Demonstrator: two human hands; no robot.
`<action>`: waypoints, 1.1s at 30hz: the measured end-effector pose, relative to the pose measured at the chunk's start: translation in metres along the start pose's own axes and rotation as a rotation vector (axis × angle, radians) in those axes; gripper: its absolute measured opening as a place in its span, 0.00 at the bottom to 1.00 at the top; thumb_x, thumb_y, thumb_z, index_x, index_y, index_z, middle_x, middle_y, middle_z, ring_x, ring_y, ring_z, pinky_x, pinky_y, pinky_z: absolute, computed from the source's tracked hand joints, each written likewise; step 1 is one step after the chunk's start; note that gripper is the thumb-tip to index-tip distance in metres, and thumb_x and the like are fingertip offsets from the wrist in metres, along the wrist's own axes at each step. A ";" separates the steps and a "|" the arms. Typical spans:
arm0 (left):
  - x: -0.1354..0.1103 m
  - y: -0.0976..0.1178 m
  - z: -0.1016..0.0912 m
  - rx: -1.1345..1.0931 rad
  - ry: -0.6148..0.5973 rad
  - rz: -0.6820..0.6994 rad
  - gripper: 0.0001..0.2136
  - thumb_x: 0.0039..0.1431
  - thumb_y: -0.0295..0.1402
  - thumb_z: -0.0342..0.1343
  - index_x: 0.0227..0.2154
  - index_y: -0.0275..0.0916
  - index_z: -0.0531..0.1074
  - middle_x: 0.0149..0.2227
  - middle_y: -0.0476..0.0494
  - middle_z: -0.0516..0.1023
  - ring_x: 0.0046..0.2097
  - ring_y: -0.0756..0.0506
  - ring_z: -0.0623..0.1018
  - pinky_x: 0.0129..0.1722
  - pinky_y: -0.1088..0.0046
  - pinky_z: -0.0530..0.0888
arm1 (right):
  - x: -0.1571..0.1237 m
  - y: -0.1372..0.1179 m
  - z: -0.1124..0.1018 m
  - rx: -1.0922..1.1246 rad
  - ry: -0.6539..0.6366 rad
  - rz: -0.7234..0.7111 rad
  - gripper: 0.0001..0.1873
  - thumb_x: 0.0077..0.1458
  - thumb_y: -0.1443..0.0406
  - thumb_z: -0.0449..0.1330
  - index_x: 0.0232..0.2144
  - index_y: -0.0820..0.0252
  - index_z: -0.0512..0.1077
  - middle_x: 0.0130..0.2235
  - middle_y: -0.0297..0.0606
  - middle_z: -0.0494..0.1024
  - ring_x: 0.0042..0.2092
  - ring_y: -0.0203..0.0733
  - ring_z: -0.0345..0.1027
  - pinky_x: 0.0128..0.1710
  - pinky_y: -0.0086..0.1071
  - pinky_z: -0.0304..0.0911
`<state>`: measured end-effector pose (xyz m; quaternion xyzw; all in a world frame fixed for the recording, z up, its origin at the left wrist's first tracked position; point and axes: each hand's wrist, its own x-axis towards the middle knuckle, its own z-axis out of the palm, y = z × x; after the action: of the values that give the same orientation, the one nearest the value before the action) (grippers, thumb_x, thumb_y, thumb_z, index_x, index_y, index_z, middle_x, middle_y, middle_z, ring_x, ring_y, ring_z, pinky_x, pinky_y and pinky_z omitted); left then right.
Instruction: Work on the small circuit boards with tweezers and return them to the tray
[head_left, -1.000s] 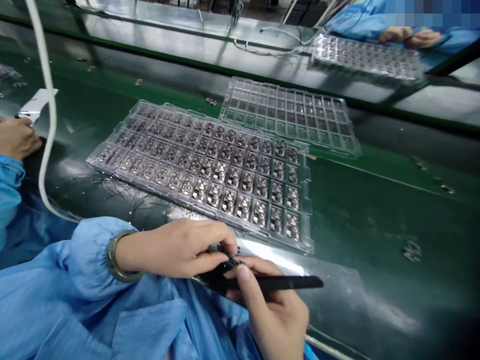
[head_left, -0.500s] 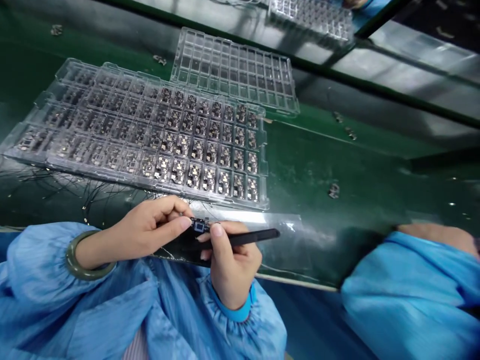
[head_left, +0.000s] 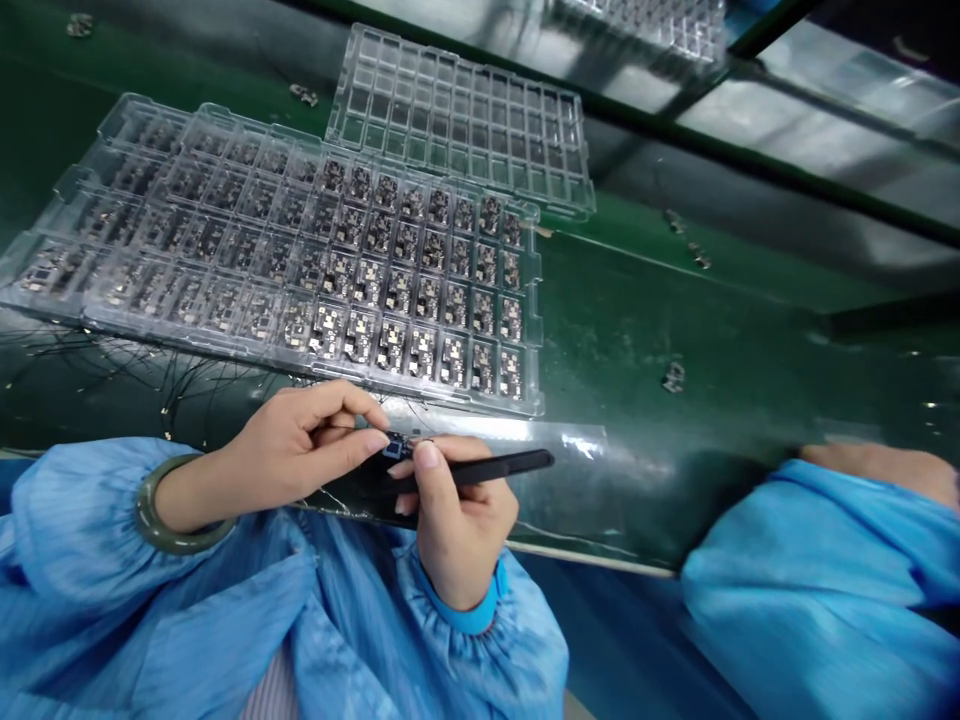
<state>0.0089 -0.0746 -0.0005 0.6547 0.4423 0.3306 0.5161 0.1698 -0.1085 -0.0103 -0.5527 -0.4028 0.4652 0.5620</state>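
A small circuit board (head_left: 394,447) sits between the thumb and fingers of my left hand (head_left: 296,450), just off the front edge of a tray. My right hand (head_left: 461,520) is closed around a slim black tool (head_left: 517,464), whose rounded end sticks out to the right. The thumb and finger of that hand also meet at the board's right side; whether they pinch a part of it is too small to tell. Just beyond both hands lies the clear plastic tray (head_left: 534,395), its pockets filled with many similar boards.
An unfilled clear tray (head_left: 465,120) lies behind the filled one. Thin black wires (head_left: 180,380) spread along the front left. Small metallic pieces (head_left: 673,376) are scattered on the green bench (head_left: 622,300). A co-worker's blue sleeve (head_left: 810,570) is at the right. Stacked trays (head_left: 652,30) stand at the back.
The view has shifted slightly, so the trays appear a little higher. Both hands keep their hold on the board and black tool, and the board now sits slightly further left.
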 end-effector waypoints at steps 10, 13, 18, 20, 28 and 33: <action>-0.001 0.001 0.000 -0.067 -0.023 -0.055 0.06 0.63 0.34 0.53 0.38 0.37 0.71 0.20 0.57 0.57 0.21 0.55 0.59 0.19 0.81 0.58 | -0.001 0.002 0.000 -0.026 -0.014 -0.046 0.06 0.55 0.63 0.63 0.28 0.57 0.73 0.22 0.28 0.77 0.15 0.28 0.63 0.13 0.22 0.59; -0.001 0.001 0.000 -0.069 0.020 -0.027 0.05 0.63 0.32 0.52 0.40 0.38 0.69 0.20 0.58 0.57 0.20 0.56 0.59 0.19 0.82 0.57 | -0.001 0.003 0.000 -0.044 -0.003 -0.054 0.06 0.55 0.62 0.63 0.28 0.58 0.73 0.22 0.29 0.77 0.15 0.28 0.63 0.13 0.22 0.59; -0.002 0.001 0.000 -0.038 0.016 -0.027 0.04 0.63 0.31 0.52 0.38 0.38 0.69 0.20 0.58 0.57 0.20 0.55 0.59 0.18 0.82 0.57 | -0.002 0.005 0.002 -0.057 0.006 -0.065 0.06 0.55 0.63 0.63 0.28 0.58 0.73 0.22 0.28 0.77 0.15 0.28 0.63 0.13 0.22 0.58; -0.002 0.001 0.000 -0.026 0.018 -0.021 0.04 0.63 0.31 0.52 0.38 0.38 0.70 0.19 0.58 0.57 0.20 0.55 0.59 0.18 0.82 0.57 | -0.003 0.004 0.002 -0.067 0.011 -0.076 0.06 0.55 0.62 0.63 0.28 0.58 0.73 0.22 0.29 0.76 0.15 0.28 0.63 0.13 0.22 0.58; -0.001 0.002 0.002 -0.008 0.017 -0.004 0.04 0.63 0.30 0.52 0.37 0.38 0.70 0.18 0.58 0.57 0.18 0.56 0.58 0.16 0.82 0.54 | -0.004 0.005 0.000 -0.107 0.017 -0.106 0.07 0.56 0.61 0.62 0.28 0.58 0.73 0.22 0.29 0.76 0.15 0.28 0.62 0.13 0.23 0.59; -0.001 0.002 0.002 0.009 0.015 -0.009 0.04 0.62 0.31 0.52 0.35 0.37 0.71 0.18 0.58 0.57 0.18 0.56 0.58 0.17 0.81 0.54 | -0.005 0.005 0.001 -0.097 0.007 -0.118 0.06 0.56 0.63 0.62 0.28 0.57 0.73 0.23 0.29 0.76 0.15 0.28 0.62 0.13 0.23 0.58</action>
<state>0.0104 -0.0763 0.0009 0.6525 0.4507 0.3313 0.5113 0.1677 -0.1130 -0.0145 -0.5560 -0.4550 0.4093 0.5625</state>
